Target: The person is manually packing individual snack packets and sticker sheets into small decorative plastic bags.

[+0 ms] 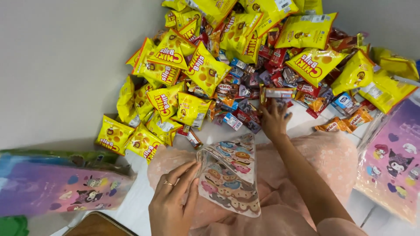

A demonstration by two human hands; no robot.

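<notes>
Thin clear plastic, the one cartoon-printed pouch (229,177) on the lap looks light, limp and slippery, best pinched at its open rim, where the left hand (170,203) grips it between thumb and fingers. Farther right, the right hand (274,119) closes on one small wrapped candy bar (277,92) at the snack pile (245,65); yellow puff bags (205,70) are too heaped to count

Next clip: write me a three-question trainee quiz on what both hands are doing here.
1. True or false: the left hand holds the clear cartoon-printed bag by its edge.
2. What does the right hand lift? A) a long red-and-gold snack bar B) a yellow snack packet C) a purple gift bag
3. Fill in: the snack pile lies ____ the person's lap.

Key: 1 true; 2 A; 3 beyond (in front of).
</notes>
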